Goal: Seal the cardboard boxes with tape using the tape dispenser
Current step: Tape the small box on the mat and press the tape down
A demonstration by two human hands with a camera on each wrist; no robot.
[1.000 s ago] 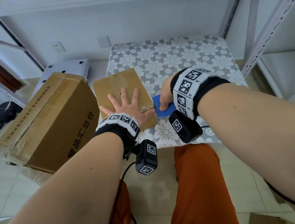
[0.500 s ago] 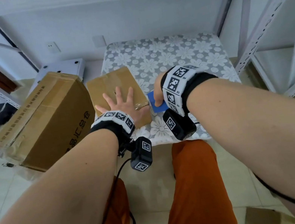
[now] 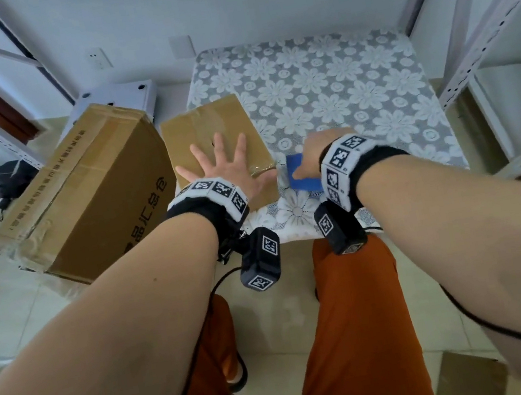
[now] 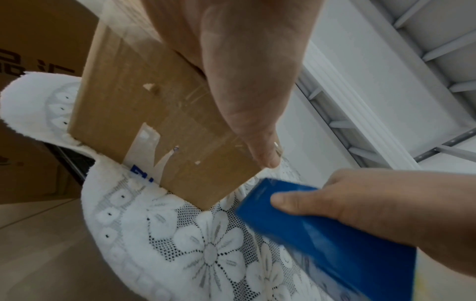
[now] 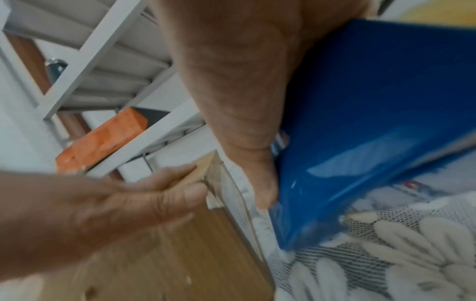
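Note:
A small flat cardboard box (image 3: 205,130) lies on the lace-covered table (image 3: 337,86), with clear tape along its top. My left hand (image 3: 223,172) presses flat on it, fingers spread, the thumb at its near right corner (image 4: 260,150). Just right of the box, my right hand (image 3: 320,152) grips the blue tape dispenser (image 3: 302,177), whose front edge sits on the tablecloth (image 5: 296,234) close to the box's side. In the left wrist view the dispenser (image 4: 322,234) is blurred, with my right thumb on top. The tape roll itself is hidden.
A large cardboard box (image 3: 85,200) with printed characters leans at the left of the table. A white device (image 3: 116,97) sits behind it. White metal shelving (image 3: 484,36) stands at the right. My orange-trousered legs (image 3: 354,320) are below the table edge.
The view has shifted slightly. My right hand with the blue dispenser has drawn a little to the right, away from the small box's edge. The left hand stays pressed on the box.

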